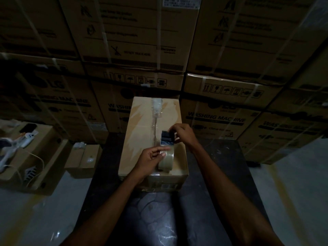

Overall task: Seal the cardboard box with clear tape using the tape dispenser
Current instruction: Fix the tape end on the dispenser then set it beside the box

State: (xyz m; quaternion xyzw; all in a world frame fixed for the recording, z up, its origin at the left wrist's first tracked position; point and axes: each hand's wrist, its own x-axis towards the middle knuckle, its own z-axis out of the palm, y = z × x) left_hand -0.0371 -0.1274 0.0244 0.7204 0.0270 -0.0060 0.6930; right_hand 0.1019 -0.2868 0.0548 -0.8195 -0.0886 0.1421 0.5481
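Cardboard box [152,139] sits on a dark surface in front of stacked washing-machine cartons [218,119], its top seam partly covered by crinkled clear tape [156,108] at the far end. On the box's near half, the left hand [150,159] grips the tape roll [166,160] and the right hand [182,133] pinches the dark tape dispenser [167,138]. Left of the box lie 2 smaller cartons [83,159]

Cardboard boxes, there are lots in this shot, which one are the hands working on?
The small plain box in the middle, with both hands and the tape dispenser on its top; the stacked boxes behind carry washing machine print.
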